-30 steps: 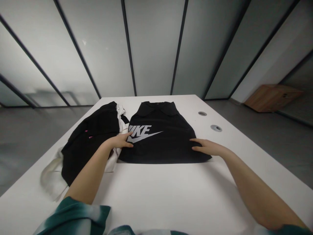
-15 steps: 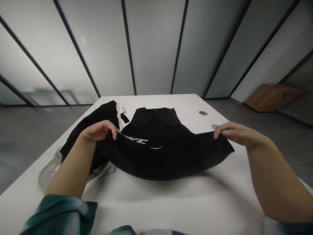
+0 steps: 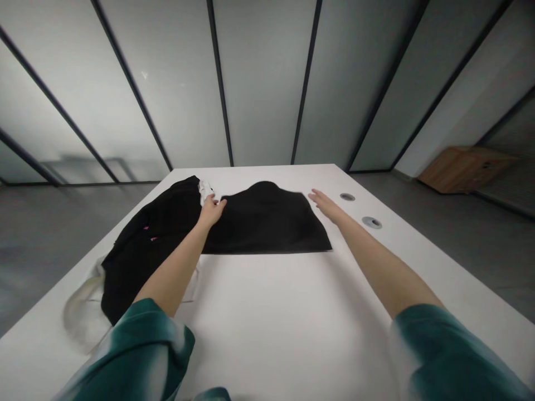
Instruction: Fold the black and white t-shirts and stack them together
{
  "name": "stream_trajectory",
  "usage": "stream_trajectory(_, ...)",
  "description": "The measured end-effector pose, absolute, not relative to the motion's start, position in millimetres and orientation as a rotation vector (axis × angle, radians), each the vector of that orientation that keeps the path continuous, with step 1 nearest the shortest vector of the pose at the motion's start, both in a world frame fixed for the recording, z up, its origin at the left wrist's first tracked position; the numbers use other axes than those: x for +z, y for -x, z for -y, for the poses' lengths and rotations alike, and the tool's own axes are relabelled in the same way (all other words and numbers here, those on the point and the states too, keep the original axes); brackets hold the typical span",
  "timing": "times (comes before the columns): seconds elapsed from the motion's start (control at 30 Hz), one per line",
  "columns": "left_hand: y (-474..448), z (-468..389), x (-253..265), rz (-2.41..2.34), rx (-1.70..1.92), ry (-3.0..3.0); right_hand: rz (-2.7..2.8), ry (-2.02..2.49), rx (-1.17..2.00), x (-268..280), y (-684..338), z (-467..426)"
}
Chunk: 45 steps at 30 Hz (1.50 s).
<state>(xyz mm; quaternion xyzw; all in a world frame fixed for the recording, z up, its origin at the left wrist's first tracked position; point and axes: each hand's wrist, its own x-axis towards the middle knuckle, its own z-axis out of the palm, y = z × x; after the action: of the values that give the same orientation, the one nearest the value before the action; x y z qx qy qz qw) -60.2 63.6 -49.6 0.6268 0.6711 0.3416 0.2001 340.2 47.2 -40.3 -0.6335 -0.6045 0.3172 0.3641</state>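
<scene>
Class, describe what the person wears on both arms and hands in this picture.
Both arms wear short teal-green sleeves with whitish tie-dye patches, left sleeve and right sleeve. The forearms are bare. The left hand and right hand show no gloves, rings or watch.

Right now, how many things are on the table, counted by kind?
Folded black garment: 1
Loose black garment: 1
White garments: at least 1, mostly hidden
Round cable ports: 2
Hands: 2, left hand, right hand
Total: 7
</scene>
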Motion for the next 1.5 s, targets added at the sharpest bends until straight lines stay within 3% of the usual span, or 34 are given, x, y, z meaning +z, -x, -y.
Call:
stream_trajectory(0.17, 54, -28, -94, -1.957, 0.278, -2.273, 2.173, 1.785, 0.389, -99, -328, -18)
stream_trajectory(0.27, 47, -16, -101, -2.030, 0.081, -2.387, 2.381, 1.855, 0.179, -116, -328, -4)
stream_trajectory(0.43, 29, -13, -98, -1.987, 0.017, -2.414, 2.363, 2.025, 0.036, -116, -350, -3)
stream_trajectory(0.67, 5, -8, -86, -1.653, 0.231, -2.722, 1.928, 2.207, -0.362, -82, -363, 0)
stream_trajectory(0.77, 0, -8, -92, -1.453, 0.156, -2.766, 2.038, 2.148, -0.218, -75, -339, 13)
stream_trajectory(0.9, -15, 2, -96, -1.637, -0.013, -2.599, 2.160, 2.202, 0.044, -79, -306, 26)
stream_trajectory(1.0, -32, 15, -83, -1.817, -0.107, -2.501, 2.190, 2.246, 0.037, -81, -302, 22)
stream_trajectory(1.1, -44, 22, -62, -1.695, -0.161, -2.558, 2.131, 2.299, -0.101, -77, -312, 9)
stream_trajectory(1.23, -42, 11, -53, -1.452, 0.153, -2.771, 2.032, 2.227, -0.201, -72, -320, 0)
stream_trajectory(1.5, -29, 1, -88, -1.426, -0.013, -2.721, 2.218, 2.090, 0.135, -103, -326, -1)
